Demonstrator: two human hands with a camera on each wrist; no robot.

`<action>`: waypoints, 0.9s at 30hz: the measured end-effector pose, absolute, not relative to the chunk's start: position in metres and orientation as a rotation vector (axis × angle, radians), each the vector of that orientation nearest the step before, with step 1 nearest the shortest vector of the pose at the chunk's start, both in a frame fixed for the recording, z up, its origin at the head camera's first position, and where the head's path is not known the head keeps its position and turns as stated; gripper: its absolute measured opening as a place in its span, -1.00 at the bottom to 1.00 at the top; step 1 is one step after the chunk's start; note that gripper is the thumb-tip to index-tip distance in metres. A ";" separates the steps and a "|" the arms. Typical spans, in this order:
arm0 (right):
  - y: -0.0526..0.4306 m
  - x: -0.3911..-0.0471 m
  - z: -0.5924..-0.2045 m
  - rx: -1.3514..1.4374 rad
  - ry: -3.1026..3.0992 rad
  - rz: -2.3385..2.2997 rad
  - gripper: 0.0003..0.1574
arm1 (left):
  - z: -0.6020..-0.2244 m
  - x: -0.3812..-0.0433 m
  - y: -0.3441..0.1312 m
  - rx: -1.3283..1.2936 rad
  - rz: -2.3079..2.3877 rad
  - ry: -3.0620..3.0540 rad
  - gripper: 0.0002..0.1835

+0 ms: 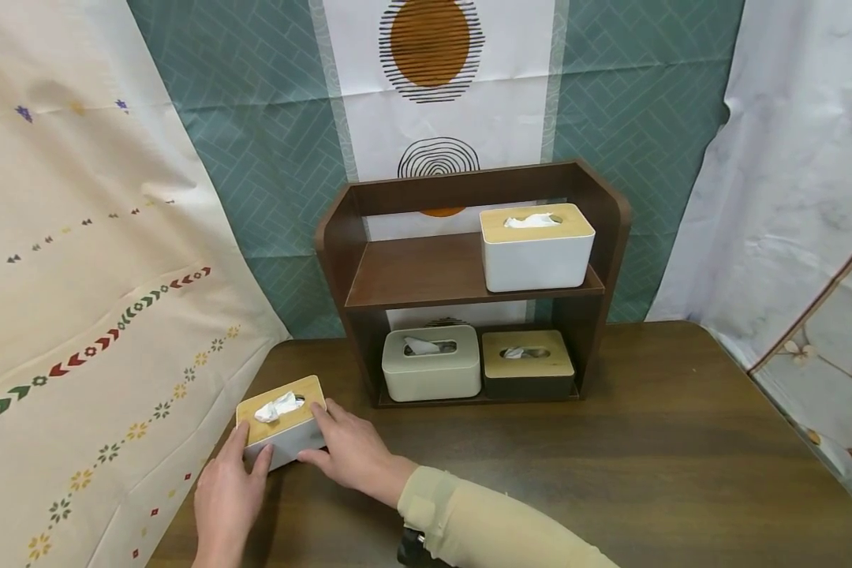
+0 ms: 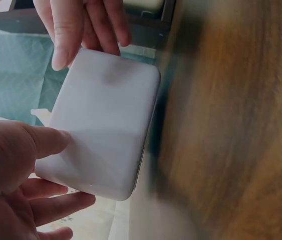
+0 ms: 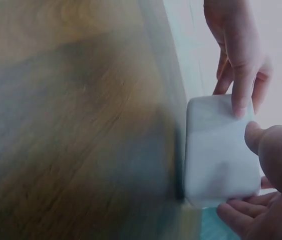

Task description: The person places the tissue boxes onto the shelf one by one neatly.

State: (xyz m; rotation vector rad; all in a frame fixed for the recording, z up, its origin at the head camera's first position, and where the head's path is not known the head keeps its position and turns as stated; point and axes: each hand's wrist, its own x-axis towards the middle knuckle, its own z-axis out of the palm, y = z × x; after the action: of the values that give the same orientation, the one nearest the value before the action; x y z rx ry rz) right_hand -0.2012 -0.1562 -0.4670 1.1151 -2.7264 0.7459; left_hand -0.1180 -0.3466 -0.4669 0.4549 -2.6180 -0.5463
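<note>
A small white tissue box point(image 1: 287, 443) with a light wooden lid and a tissue poking out stands at the table's left side, turned at an angle. My left hand point(image 1: 227, 493) grips its left end, thumb on the front face and fingers round the corner. At the opposite end my right hand point(image 1: 355, 450) holds the box with its thumb low on the front and fingers by the lid's edge. Both wrist views show the plain front of the white tissue box point(image 2: 105, 115) between the two hands. Whether its base touches the table is unclear.
A dark brown two-tier shelf point(image 1: 412, 268) stands at the back. On its upper tier sits a larger white tissue box point(image 1: 536, 264); below are a beige tissue box point(image 1: 433, 383) and a dark, wooden-lidded one point(image 1: 528, 386). Patterned cloth point(image 1: 113, 315) borders the left.
</note>
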 end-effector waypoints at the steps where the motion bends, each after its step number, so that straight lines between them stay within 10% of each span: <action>1: -0.156 -0.200 -0.467 1.109 -2.714 0.755 -0.01 | -0.466 -0.118 -0.346 0.454 -0.541 -2.615 -0.30; 27: -0.127 -0.176 -0.423 0.971 -2.469 0.673 -0.18 | -0.414 -0.095 -0.311 0.426 -0.529 -2.425 -0.26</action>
State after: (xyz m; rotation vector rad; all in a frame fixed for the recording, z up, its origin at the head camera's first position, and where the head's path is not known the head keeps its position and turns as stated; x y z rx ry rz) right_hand -0.1761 -0.1265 -0.4228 0.9714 -2.4692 0.6734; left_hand -0.0951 -0.3109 -0.4144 0.4264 -2.4251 -0.5289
